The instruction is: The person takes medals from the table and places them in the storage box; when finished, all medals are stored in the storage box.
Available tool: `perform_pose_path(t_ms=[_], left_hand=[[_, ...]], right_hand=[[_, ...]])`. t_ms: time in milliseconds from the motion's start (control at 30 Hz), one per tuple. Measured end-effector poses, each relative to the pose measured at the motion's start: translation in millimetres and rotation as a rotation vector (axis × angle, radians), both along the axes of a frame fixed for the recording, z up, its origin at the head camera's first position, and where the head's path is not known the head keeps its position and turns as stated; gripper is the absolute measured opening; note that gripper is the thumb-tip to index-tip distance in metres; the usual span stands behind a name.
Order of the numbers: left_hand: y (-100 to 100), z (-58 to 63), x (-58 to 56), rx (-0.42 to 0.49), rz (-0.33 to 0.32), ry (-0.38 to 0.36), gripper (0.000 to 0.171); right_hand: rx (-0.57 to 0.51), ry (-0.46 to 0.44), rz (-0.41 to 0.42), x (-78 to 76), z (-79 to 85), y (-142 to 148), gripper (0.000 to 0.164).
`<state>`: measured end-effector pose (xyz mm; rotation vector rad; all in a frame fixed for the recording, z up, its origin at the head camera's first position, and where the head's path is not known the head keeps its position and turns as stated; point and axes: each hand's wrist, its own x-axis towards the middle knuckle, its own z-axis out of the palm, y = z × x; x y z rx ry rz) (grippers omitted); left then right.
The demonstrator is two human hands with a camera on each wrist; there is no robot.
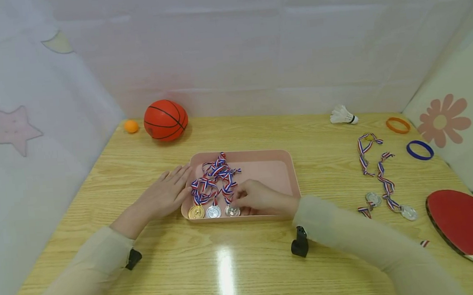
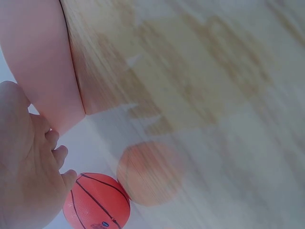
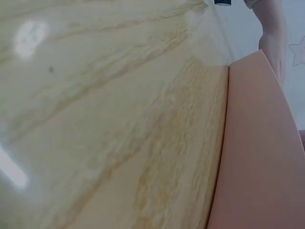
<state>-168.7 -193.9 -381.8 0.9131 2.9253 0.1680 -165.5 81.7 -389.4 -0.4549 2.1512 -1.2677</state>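
A pink tray (image 1: 270,154) holds three medals in a row along its near side: a gold medal (image 1: 196,212), a silver medal (image 1: 213,211) and another silvery medal (image 1: 230,211). Their red, white and blue ribbons (image 1: 217,170) lie bunched behind them. Inside the tray, my right hand (image 1: 263,198) pinches the rightmost of these medals near its ribbon, fingers curled; part of the grip is hidden. My left hand (image 1: 163,195) rests against the tray's left side with its fingers extended. The left wrist view shows that hand (image 2: 28,162) beside the tray wall.
Behind the tray sit a small basketball (image 1: 165,120) and an orange ball (image 1: 131,126). To the right lie a shuttlecock (image 1: 343,115), an orange ring (image 1: 398,125), a blue ring (image 1: 420,150), more medals (image 1: 408,212) with ribbons, and a red table tennis paddle (image 1: 471,221).
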Motion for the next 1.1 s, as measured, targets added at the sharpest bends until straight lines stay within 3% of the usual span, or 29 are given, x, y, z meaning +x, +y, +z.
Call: perform_pose_path(t_ms=[300, 767, 933, 1100], left_hand=[[0, 0.0, 0.0, 0.003, 0.003, -0.002, 0.057], [1, 1.7, 0.8, 0.008, 0.011, -0.025, 0.056], [1, 2.2, 1.2, 0.017, 0.011, -0.025, 0.056], [0, 1.3, 1.2, 0.016, 0.007, -0.018, 0.056]], right_hand=[[0.067, 0.105, -0.004, -2.3, -8.5, -5, 0.015], [0.108, 0.172, 0.004, -4.4, -10.6, -8, 0.016], [0.093, 0.150, 0.002, -3.1, -9.2, -6, 0.014], [0.007, 0.074, -0.008, -1.2, -0.8, 1, 0.006]])
